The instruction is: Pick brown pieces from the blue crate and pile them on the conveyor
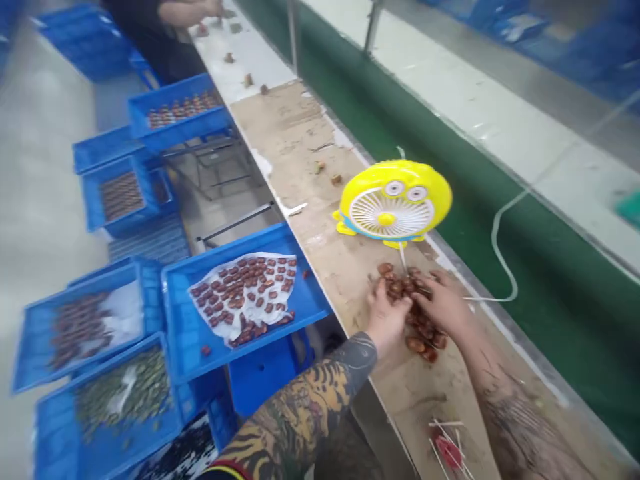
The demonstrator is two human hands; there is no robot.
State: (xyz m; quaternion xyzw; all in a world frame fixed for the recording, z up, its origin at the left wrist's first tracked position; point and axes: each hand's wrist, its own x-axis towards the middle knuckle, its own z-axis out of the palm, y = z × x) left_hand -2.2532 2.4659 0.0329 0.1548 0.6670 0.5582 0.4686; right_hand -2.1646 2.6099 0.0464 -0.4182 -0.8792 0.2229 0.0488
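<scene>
A pile of small reddish-brown pieces [413, 313] lies on the worn wooden bench top [300, 153]. My left hand [386, 319] rests on the pile's left side with its fingers curled over some pieces. From the right, my right hand [443, 303] lies across the pile, fingers spread on it. Whether either hand actually grips a piece is hidden by the fingers. A yellow cartoon-faced desk fan [395, 200] stands just behind the pile, facing me.
Blue crates stand left of the bench: one [240, 293] holds brown pieces on white plastic, others [83, 327] [120, 393] hold brown and greenish pieces. A green conveyor belt [500, 227] runs along the right. Thin sticks [447, 447] lie near me. Another person [170, 20] works farther up.
</scene>
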